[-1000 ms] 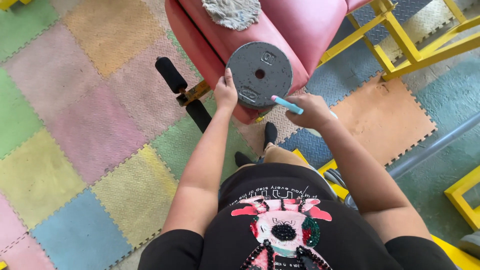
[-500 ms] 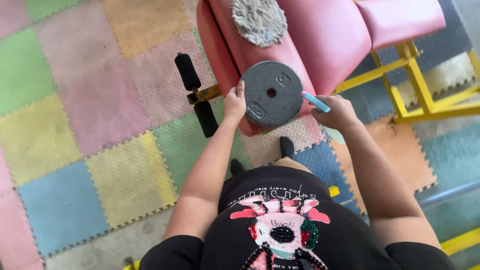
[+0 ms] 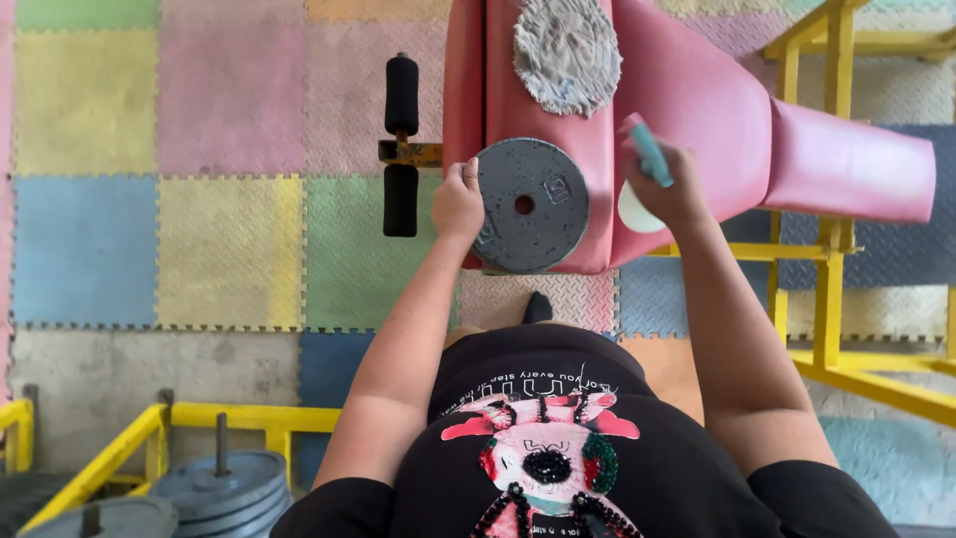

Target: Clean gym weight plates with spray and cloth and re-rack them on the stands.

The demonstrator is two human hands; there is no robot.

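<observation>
left hand point(image 3: 457, 202) clamped on the plate point(image 3: 531, 203) rim, heavy, stiff iron; right hand point(image 3: 665, 189) grips a teal brush point(image 3: 649, 153), hands apart.

The weight plate point(image 3: 531, 204) looked like cast metal, matt grey with a speckled, slightly rough face. The bench point(image 3: 687, 110) beneath it was padded and covered in smooth pink vinyl with a soft sheen. A rag point(image 3: 568, 52) lying on the bench was grey cloth, nubbly and frayed. The bench frame point(image 3: 829, 289) was painted metal, glossy yellow, scuffed in places. Two rollers point(image 3: 401, 144) beside the bench were matt black foam. The floor mats point(image 3: 229, 249) were foam tiles in faded colours with a fine ridged texture. The brush handle point(image 3: 650, 154) in the right hand point(image 3: 665, 189) looked like smooth teal plastic.
</observation>
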